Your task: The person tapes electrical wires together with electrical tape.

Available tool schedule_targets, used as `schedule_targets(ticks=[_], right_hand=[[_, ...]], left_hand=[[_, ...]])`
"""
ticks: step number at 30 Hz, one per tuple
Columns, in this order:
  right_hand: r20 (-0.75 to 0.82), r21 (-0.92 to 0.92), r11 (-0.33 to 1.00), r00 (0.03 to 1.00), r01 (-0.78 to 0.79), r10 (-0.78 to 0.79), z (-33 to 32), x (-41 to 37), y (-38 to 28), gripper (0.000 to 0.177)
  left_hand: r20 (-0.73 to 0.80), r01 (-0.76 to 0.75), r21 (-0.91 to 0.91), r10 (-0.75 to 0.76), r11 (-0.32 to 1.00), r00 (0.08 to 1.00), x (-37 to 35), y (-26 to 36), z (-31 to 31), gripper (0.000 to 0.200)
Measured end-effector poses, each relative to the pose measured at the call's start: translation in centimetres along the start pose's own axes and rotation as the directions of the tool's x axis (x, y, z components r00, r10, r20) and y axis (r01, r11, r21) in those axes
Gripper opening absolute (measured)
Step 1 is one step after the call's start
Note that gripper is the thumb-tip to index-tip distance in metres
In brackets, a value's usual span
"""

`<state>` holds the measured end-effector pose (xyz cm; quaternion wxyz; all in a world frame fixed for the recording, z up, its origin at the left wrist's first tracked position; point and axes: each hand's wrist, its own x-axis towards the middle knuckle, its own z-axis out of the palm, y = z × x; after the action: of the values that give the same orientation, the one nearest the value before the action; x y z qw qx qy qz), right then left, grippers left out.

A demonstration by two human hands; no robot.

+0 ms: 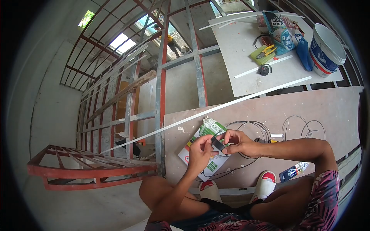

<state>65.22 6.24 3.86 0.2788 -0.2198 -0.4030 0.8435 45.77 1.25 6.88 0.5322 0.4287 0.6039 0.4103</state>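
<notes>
My left hand (200, 152) pinches one side of a small black piece that looks like electrical tape (218, 144). On its other side, the fingers of my right hand (239, 143) are closed on the same black tape. Thin dark cable (266, 133) runs in loose loops beside and behind my right hand. Below both hands lies a white and green printed package (211, 166) on the board. Whether a cable end sits inside the tape is too small to tell.
A long white strip (239, 101) crosses the brown board (331, 111). On the white board (229, 46) are pliers (266, 51), a tape measure (264, 69), a blue pouch (303, 53) and a bucket (327, 52). Red-grey metal framing (160, 96) stands left, above a drop. Another person (172, 43) is below.
</notes>
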Motion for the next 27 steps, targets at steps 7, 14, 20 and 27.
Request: schedule_targets(ticks=[7,14,20,27], right_hand=[[-0.082,0.085,0.996,0.996,-0.016,0.023,1.1,0.0,-1.0,0.023],[-0.271,0.078,0.992,0.96,0.095,-0.07,1.3,0.7,-1.6,0.02],[-0.268,-0.09,0.992,0.957,0.09,-0.111,1.0,1.1,-1.3,0.023],[-0.173,-0.466,0.884,0.976,0.037,-0.132,1.4,-0.4,1.3,0.014]], left_hand=[[-0.055,-0.076,-0.16,0.068,0.984,0.996,0.6,-0.3,0.0,0.028],[0.026,-0.093,-0.239,0.102,0.967,0.994,0.7,0.1,-1.0,0.034],[0.201,-0.016,-0.29,0.077,0.957,0.977,0.0,2.1,-1.0,0.028],[0.015,-0.099,-0.084,0.101,0.992,0.995,0.6,1.5,-1.7,0.026]])
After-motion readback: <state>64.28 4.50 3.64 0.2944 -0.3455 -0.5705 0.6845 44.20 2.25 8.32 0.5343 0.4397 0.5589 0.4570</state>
